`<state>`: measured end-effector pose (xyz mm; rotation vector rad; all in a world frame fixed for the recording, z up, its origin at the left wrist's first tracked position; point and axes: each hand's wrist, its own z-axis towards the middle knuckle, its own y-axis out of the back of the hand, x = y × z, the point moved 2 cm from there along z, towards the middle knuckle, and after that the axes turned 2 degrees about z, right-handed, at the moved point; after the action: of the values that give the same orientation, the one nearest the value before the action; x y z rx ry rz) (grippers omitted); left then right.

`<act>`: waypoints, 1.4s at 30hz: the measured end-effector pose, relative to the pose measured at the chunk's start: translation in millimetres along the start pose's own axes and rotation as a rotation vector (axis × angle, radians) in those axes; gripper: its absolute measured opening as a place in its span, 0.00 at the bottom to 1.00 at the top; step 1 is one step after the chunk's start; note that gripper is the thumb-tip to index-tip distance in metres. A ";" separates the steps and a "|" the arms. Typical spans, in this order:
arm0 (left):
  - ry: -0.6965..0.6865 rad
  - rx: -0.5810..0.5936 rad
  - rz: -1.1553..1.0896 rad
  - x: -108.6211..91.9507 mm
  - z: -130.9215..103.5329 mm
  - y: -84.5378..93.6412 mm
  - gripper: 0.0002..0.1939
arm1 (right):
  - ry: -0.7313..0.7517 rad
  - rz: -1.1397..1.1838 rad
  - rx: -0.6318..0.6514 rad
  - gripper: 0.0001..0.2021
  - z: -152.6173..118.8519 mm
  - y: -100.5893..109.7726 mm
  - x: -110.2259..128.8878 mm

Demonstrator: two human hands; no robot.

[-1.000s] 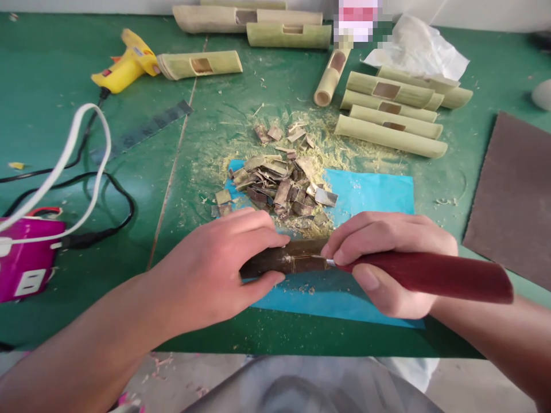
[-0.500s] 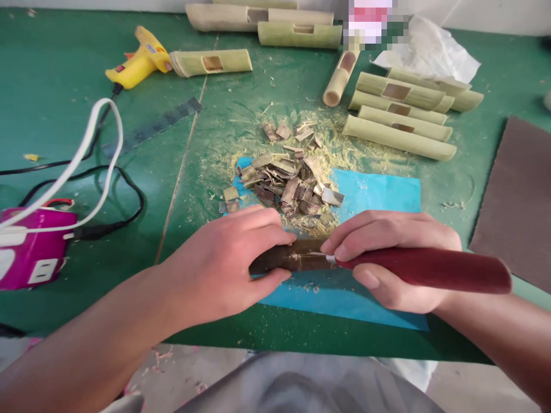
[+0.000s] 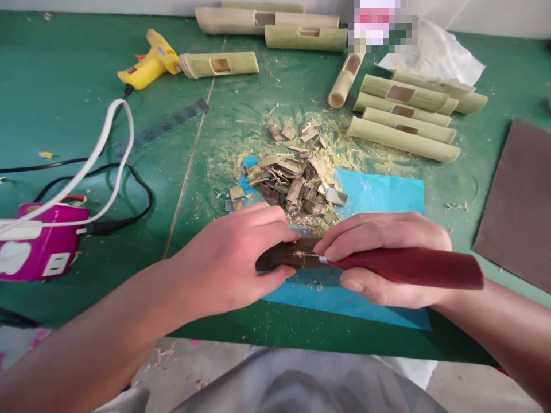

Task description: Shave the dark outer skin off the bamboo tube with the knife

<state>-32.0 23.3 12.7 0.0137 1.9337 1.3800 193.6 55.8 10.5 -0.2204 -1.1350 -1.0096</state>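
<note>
My left hand (image 3: 241, 258) grips the left end of a dark brown bamboo piece (image 3: 307, 253), thumb on the near side and fingers on the far side. In my right hand (image 3: 387, 258) is a carving knife (image 3: 408, 267) with a dark red handle. Its thin metal tip lies on the bamboo piece, where a few pale shavings show. The right end of the piece is hidden under my right fingers. Beneath both hands lies a blue sheet (image 3: 381, 192), partly covered by a pile of bamboo chips (image 3: 293, 183) just beyond them.
Cut bamboo tubes (image 3: 404, 137) lie at the back right, others (image 3: 305, 37) at the back. A yellow glue gun (image 3: 152, 63) is at the back left. A magenta power socket (image 3: 47, 241) with cables stands left. A brown sheet (image 3: 516, 201) lies right.
The knife handle and my right hand have shifted slightly left relative to the bamboo piece. The whole view has moved a little, with the table's things appearing further right. Both grips are unchanged.
</note>
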 end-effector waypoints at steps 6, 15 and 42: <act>-0.021 -0.030 0.000 2.0 -1.4 -1.5 0.04 | -0.060 -0.054 0.016 0.02 7.9 -0.9 3.7; -0.012 -0.026 0.016 0.0 -1.6 -1.7 0.08 | -0.006 -0.166 -0.053 0.08 2.8 -5.6 10.9; -0.046 -0.076 -0.012 5.5 -3.5 -7.3 0.04 | -0.074 -0.024 0.001 0.03 2.4 1.8 6.3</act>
<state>-35.1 19.7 4.2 -0.0025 1.8390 1.4324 193.8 54.8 17.4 -0.2454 -1.2073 -1.0296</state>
